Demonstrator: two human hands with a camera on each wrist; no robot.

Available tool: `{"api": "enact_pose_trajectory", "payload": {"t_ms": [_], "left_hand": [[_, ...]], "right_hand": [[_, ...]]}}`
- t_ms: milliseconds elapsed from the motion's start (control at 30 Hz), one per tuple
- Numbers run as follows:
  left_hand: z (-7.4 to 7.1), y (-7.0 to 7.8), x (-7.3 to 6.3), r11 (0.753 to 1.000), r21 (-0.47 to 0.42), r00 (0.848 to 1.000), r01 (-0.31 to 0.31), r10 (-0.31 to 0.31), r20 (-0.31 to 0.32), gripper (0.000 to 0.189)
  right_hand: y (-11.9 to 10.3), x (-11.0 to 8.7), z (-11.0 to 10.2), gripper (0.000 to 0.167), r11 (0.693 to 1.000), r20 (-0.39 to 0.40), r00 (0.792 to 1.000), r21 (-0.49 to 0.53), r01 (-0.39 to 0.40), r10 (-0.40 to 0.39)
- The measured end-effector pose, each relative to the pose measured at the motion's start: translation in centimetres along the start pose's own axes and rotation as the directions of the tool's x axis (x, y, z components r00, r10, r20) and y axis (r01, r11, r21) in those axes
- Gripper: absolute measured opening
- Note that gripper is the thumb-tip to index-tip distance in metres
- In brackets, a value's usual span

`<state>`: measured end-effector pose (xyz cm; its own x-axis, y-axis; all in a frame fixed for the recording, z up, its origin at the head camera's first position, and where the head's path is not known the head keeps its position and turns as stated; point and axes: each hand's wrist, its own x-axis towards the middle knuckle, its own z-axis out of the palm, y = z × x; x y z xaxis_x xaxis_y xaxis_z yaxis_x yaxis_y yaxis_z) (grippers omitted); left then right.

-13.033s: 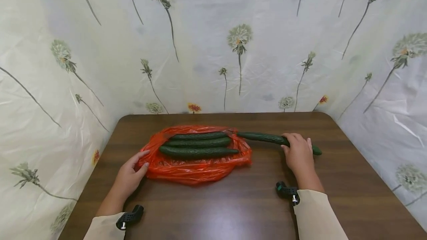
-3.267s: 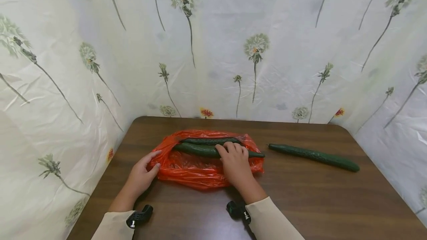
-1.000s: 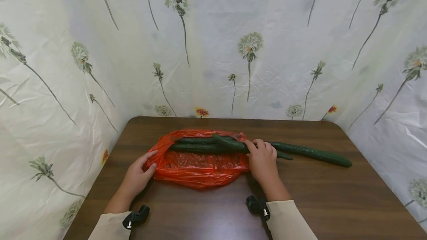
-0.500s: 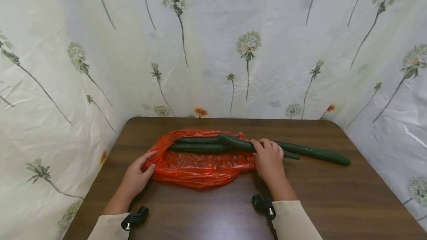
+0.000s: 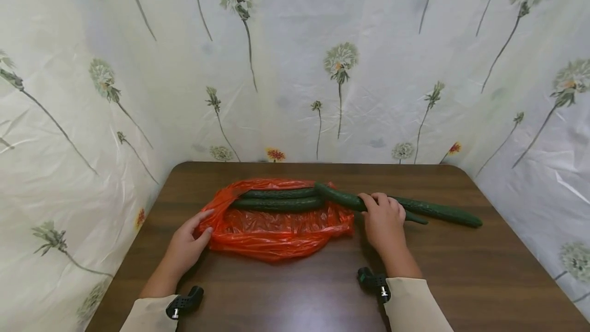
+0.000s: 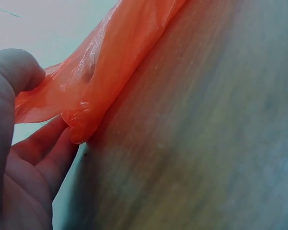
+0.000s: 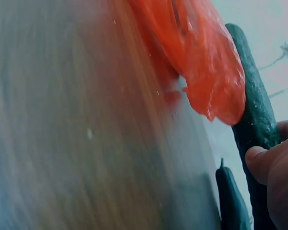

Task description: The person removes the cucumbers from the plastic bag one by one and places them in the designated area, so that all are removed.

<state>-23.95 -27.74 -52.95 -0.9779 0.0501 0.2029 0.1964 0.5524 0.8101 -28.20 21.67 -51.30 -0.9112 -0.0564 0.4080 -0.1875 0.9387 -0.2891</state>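
Observation:
A thin red plastic bag [image 5: 272,244] lies spread on the table with its mouth wide. My left hand [image 5: 186,240] pinches the bag's left edge between thumb and fingers, as the left wrist view shows up close. Two dark green cucumbers [image 5: 278,204] lie side by side inside the bag. My right hand [image 5: 384,223] grips another cucumber [image 5: 340,196] from above, thumb on the near side; its left end overlaps the bag's right rim. In the right wrist view this cucumber [image 7: 255,103] runs past a flap of the red bag.
One loose cucumber [image 5: 444,213] lies slanting on the brown wooden table [image 5: 286,291], just right of my right hand and partly behind it. Flowered sheeting [image 5: 286,65] hangs along the table's back and sides. Each wrist carries a small black camera mount [image 5: 185,301].
Since the earliest frame, the loose cucumber has been released at the right. My right hand has gripped another from the bag and drawn it rightward. The left hand stays at the bag's edge.

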Motion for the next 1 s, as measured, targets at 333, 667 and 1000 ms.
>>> {"api": "enact_pose_trajectory", "payload": {"t_ms": [333, 667, 1000], "left_hand": [[0.2, 0.0, 0.0, 1.0, -0.007, 1.0, -0.003, 0.003, 0.0, 0.047], [-0.1, -0.2, 0.0, 1.0, -0.002, 1.0, -0.008, 0.008, 0.007, 0.046], [0.0, 0.0, 0.0, 1.0, -0.001, 1.0, -0.002, 0.002, 0.008, 0.047]], "right_hand": [[1.9, -0.2, -0.5, 0.048, 0.999, 0.018, 0.999, -0.004, -0.04, 0.04], [3.7, -0.7, -1.5, 0.048, 0.997, 0.064, 0.995, -0.015, -0.075, 0.076], [5.4, -1.2, -2.1, 0.05, 0.993, 0.126, 0.985, -0.027, -0.115, 0.118]]}}
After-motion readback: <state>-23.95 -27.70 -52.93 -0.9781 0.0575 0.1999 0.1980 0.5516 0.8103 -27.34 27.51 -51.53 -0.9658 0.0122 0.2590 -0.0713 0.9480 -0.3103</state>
